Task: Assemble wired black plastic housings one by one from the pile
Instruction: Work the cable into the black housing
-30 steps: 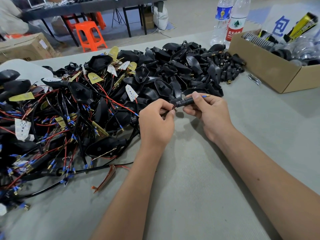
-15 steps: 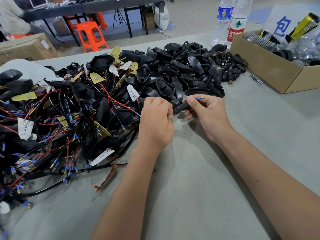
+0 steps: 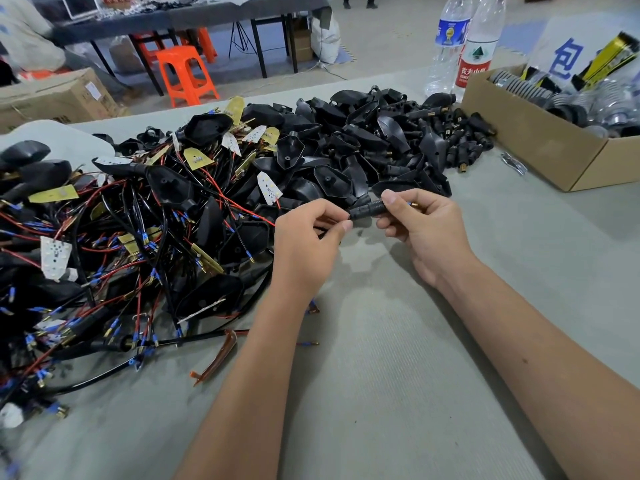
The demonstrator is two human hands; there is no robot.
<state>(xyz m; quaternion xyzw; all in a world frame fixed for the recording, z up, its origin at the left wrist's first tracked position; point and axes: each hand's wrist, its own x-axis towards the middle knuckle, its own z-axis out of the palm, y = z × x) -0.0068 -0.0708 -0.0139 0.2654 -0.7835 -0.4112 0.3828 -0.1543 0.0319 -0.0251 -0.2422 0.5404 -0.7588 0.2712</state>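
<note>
A small black plastic stem piece point(image 3: 367, 209) is held between both hands just in front of the pile. My left hand point(image 3: 304, 244) pinches its left end, where a wire runs under the palm. My right hand point(image 3: 426, 226) grips its right end with thumb and forefinger; a brass tip point(image 3: 412, 204) pokes out past the fingers. Behind the hands lies a heap of empty black housings point(image 3: 346, 150). To the left spreads a tangle of wired housings point(image 3: 138, 237) with red and black leads, blue crimps and small LED boards.
A cardboard box point(image 3: 540, 147) of metal parts stands at the back right, two water bottles point(image 3: 464, 46) behind it. Loose black stems point(image 3: 464, 140) lie beside the box. An amber lens strip point(image 3: 218, 358) lies near my left forearm. Grey cloth covers the table point(image 3: 381, 393).
Both hands have shifted slightly right and up with the black stem piece. The right thumb now sits on top of the piece and the left fingers have slid toward its end.
</note>
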